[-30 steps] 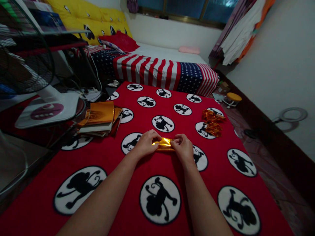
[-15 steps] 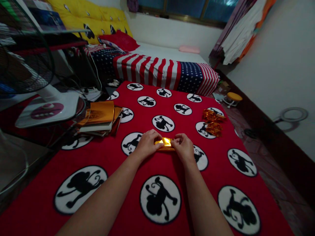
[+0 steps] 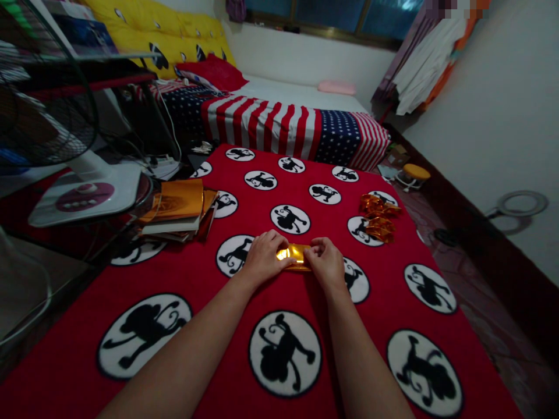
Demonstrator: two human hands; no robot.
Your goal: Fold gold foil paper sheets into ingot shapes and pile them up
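Observation:
A small folded strip of shiny gold foil paper lies on the red cloth with its round monkey prints. My left hand grips the strip's left end, thumb along the near side and fingers curled over the far side. At the right end, my right hand pinches the strip between thumb and bent fingers. Both ends of the foil are partly covered by my fingers. Off to the right rest folded gold foil pieces. To the left lies a stack of gold and pale paper sheets.
A fan with a white base stands at the left beside the cloth. Behind it is a bed with a striped, starred cover. A yellow-topped stool and a ring-shaped fixture are at the right.
The foil between my hands shows slightly more of its top face, and its bright reflection has shifted left. My left thumb has moved slightly to the right along the near edge.

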